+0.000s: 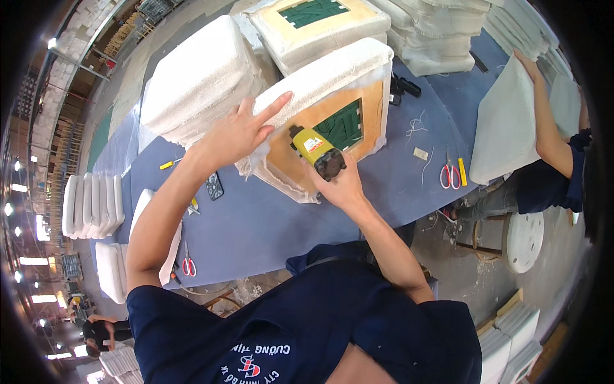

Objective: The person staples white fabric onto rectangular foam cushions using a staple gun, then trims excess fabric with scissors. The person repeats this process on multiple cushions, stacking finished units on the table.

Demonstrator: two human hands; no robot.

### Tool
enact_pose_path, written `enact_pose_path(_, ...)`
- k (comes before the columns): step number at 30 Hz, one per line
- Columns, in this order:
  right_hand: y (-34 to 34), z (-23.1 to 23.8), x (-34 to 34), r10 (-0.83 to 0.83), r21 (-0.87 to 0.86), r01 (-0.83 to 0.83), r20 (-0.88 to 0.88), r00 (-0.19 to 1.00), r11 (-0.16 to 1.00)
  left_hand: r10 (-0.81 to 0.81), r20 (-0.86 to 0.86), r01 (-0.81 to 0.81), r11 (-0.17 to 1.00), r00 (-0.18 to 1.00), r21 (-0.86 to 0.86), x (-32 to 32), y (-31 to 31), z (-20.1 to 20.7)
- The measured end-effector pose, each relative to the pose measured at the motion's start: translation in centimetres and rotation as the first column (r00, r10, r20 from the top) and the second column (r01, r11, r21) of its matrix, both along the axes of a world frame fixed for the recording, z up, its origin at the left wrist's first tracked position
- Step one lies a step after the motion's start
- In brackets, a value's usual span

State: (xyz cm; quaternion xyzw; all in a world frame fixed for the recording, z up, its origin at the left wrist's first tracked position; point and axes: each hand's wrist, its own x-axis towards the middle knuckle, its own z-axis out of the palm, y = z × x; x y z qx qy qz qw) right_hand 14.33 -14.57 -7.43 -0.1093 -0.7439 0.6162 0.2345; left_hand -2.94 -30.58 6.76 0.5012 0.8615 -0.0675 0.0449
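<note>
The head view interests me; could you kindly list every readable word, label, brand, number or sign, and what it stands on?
Dark blue shirt: white lettering around a red emblem, upside down; partly legible, not copied here.
Yellow tool: label too small to read.

Both bare arms reach forward — left hand (pixel 233 136) spread, right hand (pixel 343 187) curled in a grip.
The left arm (pixel 163 214) bends at the elbow, its forearm slanting up and inward; the palm faces down, index finger (pixel 275 109) stretched to the right, thumb (pixel 263 133) apart below it. The right arm (pixel 395 249) angles up and leftward, ending nearer the torso — its fingers mostly hidden from view.
</note>
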Motion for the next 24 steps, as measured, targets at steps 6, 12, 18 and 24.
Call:
enact_pose_path(6,-1.2,-0.2,-0.6,-0.064,0.004,0.067,-0.254,0.965,0.998,-0.046,-0.06,0.047,0.999,0.997,0.013,0.3,0.8,-0.4)
enact_pose_path(12,-1.6,0.6,0.2,-0.007,0.05,0.018,-0.208,0.978,0.999,-0.049,-0.059,0.052,0.998,0.997,0.039,0.6,0.5,-0.7)
enact_pose_path(18,-2.1,-0.1,0.7,0.062,0.111,-0.047,-0.136,0.989,0.993,-0.04,-0.08,0.046,0.996,0.996,0.072,1.1,0.3,-1.0)
enact_pose_path(24,-1.5,-3.1,1.1,-0.046,0.306,0.13,-0.268,0.962,0.943,-0.005,-0.029,0.009,0.99,1.0,0.139,1.7,-0.3,-0.7)
